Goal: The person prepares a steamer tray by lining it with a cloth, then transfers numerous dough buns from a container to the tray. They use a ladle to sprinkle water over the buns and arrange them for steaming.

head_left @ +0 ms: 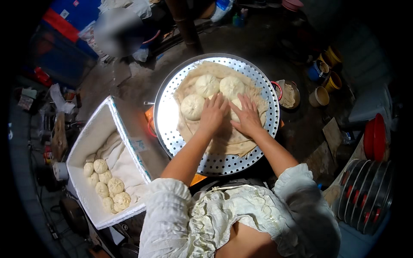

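A round perforated metal steamer tray (172, 147) lies in front of me, lined with a beige cloth (189, 131). Pale pleated buns rest on the cloth: one bun (192, 107) at the left, another bun (207, 85) at the upper left and a third bun (232, 87) at the upper right. My left hand (214, 114) is over the middle of the cloth, fingers stretched out. Beside it, my right hand (248, 118) has its fingers spread and thumb apart. Pale dough (235, 103) shows between and under the hands, mostly hidden by them.
At the left stands a white foam box (105, 221) with several smaller buns (115, 185) and a white cloth (133, 172). Red handles (277, 90) stick out beside the tray. A bowl (291, 95) and several buckets (319, 96) stand at the right, with stacked round trays (365, 195) nearer.
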Demonstrator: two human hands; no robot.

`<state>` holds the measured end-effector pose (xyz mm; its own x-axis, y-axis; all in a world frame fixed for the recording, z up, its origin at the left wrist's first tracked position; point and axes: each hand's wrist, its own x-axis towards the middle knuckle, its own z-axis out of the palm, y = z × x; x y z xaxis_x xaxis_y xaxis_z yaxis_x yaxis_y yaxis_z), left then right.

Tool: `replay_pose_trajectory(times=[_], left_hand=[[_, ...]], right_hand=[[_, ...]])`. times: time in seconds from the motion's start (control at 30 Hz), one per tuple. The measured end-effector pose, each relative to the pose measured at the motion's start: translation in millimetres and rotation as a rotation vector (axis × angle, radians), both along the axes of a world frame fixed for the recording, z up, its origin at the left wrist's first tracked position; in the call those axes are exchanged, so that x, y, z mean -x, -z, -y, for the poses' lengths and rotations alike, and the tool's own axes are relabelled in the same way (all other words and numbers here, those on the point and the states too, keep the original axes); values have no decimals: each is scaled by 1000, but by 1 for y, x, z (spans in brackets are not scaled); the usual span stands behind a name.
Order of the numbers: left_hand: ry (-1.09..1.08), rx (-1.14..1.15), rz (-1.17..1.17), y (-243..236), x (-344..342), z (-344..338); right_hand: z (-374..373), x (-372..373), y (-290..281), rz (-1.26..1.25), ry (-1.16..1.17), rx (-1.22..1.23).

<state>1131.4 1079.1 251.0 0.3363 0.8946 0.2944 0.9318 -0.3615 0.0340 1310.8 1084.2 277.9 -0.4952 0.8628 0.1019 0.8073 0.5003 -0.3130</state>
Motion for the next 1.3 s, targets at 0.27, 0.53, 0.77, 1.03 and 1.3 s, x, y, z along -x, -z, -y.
replay_pose_trajectory(times=[0.27, 0.53, 0.77, 1.03, 1.3], left_hand=[[-14, 95, 239, -6, 2, -5], [28, 191, 536, -13, 23, -9], [85, 246, 498, -18, 21, -11], [-162, 274, 1024, -79, -15, 41], [-338, -14, 1007, -187, 62, 159]], right_hand=[[-3, -11, 13, -180, 3, -81], [-35, -42, 17, -671, -54, 219], [-51, -85, 43, -2034, 435, 1041], [-13, -51, -57, -2089, 83, 1135], [32, 98, -115, -1810, -211, 1583]])
